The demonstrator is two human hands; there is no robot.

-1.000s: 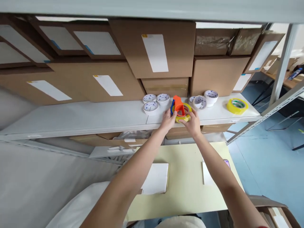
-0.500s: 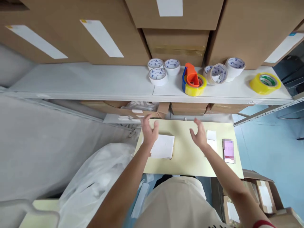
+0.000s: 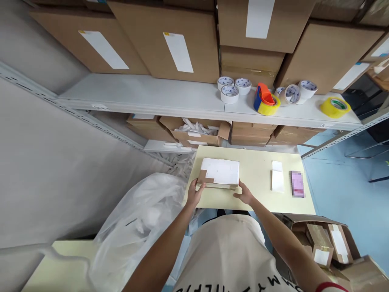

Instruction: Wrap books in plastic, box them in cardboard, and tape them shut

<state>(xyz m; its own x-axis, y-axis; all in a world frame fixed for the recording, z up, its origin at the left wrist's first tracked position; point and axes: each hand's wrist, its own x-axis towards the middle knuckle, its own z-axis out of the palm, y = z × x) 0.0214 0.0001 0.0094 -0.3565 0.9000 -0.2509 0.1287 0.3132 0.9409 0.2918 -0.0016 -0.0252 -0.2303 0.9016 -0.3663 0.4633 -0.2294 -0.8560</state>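
Note:
On the pale yellow table [image 3: 255, 198] lies a small cardboard box [image 3: 201, 178] with a large white label [image 3: 223, 170] over most of its top. My left hand [image 3: 195, 192] grips the near left corner, fingers along the side and thumb at the front. At the near right corner, my right hand [image 3: 244, 193] has its fingers against the side, its thumb pointing inward along the front. The box's underside is hidden. Right of it lie white paper slips [image 3: 277, 176] and a pixelated purple item [image 3: 297, 184].
Tape rolls, a tape dispenser [image 3: 265, 99] and large cartons stand on the grey shelf [image 3: 146, 95] above the table. A clear plastic bag [image 3: 146, 202] bulges at the left. An open carton [image 3: 346, 227] holding smaller boxes stands at the lower right.
Both hands were raised and apart above the table; they have come down onto the labelled box's two sides. The box now sits squarer to the table. The view has shifted left.

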